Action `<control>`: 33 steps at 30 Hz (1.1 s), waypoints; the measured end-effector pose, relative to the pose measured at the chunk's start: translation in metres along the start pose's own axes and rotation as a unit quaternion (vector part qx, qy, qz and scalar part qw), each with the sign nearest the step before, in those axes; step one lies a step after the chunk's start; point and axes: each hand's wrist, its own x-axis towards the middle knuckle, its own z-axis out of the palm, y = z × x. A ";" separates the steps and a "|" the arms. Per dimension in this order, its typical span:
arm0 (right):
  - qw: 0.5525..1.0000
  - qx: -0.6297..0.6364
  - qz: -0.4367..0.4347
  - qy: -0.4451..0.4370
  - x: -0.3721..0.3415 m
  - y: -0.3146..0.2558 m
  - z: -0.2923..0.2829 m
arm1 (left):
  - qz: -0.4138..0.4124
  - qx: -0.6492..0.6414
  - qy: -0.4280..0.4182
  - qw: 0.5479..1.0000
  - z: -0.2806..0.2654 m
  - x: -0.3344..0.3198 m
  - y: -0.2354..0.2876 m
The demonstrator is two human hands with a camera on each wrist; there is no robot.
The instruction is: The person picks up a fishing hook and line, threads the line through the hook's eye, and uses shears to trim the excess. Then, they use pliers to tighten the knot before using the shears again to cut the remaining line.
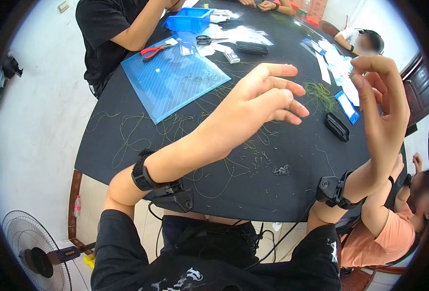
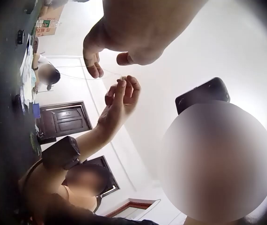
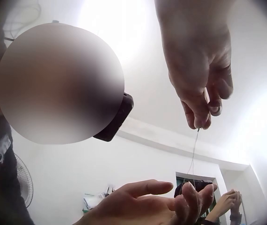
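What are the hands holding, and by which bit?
The right hand pinches a thin thread in its fingertips, at one end of the thread's visible stretch. The left hand pinches nothing.

The right hand point(image 3: 201, 75) pinches a thin thread point(image 3: 194, 151) between its fingertips. The thread runs taut to the fingers of the left hand point(image 3: 145, 202), whose palm is turned up and fingers loosely bent. On the far right are another person's hands point(image 3: 226, 204); on the left, a fan point(image 3: 24, 180) shows partly before a white wall point(image 3: 138, 164).
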 end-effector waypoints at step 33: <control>0.973 0.221 0.056 -0.020 0.004 -0.004 0.013 | 0.320 -0.380 0.124 0.859 -0.024 0.010 0.076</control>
